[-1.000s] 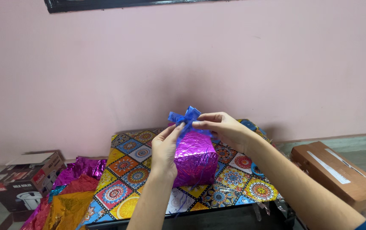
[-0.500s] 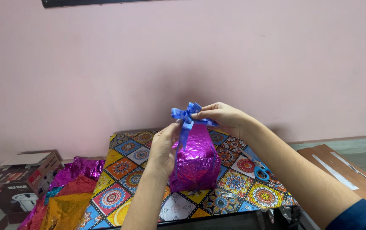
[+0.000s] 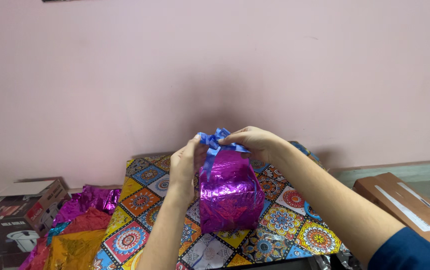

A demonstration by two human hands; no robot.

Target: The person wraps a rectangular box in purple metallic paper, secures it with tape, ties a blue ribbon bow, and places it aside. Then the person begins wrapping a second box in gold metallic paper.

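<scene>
our left hand (image 3: 187, 162) and right hand (image 3: 255, 142) meet at the top of the purple foil-wrapped box (image 3: 230, 192), both pinched on the blue ribbon bow (image 3: 215, 140) that sits on its upper face. the box stands upright on the patterned table (image 3: 140, 200), its long axis vertical, directly below and between our hands. the right hand comes over the bow from above; the left presses at its side. crumpled foil sheets (image 3: 82, 222) lie to the left, a cardboard box (image 3: 410, 210) to the right.
</scene>
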